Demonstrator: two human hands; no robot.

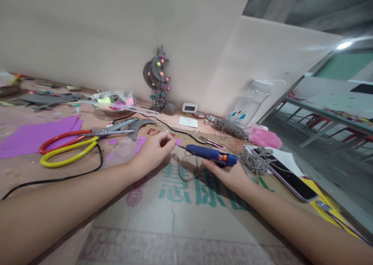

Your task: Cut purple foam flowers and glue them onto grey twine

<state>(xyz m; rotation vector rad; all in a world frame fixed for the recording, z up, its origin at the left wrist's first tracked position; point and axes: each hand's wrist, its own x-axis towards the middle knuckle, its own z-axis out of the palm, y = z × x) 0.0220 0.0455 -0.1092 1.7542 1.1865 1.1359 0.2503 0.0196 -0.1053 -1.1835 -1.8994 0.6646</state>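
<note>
Cardboard (175, 210) covers the bench nearest you. Your left hand (153, 150), fingers pinched on a purple scrap (178, 141), holds it just beside the glue gun (211, 154) nozzle. Your right hand (230, 175) has its fingers clamped round the gun. Gluing judged in hand; the next move calls for steady nozzle contact.

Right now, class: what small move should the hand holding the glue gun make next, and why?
Probably ease the glue gun leftward until its nozzle meets the purple piece. The right hand grips the gun, the left hand pinches the piece, and a small gap separates nozzle from piece.
</note>
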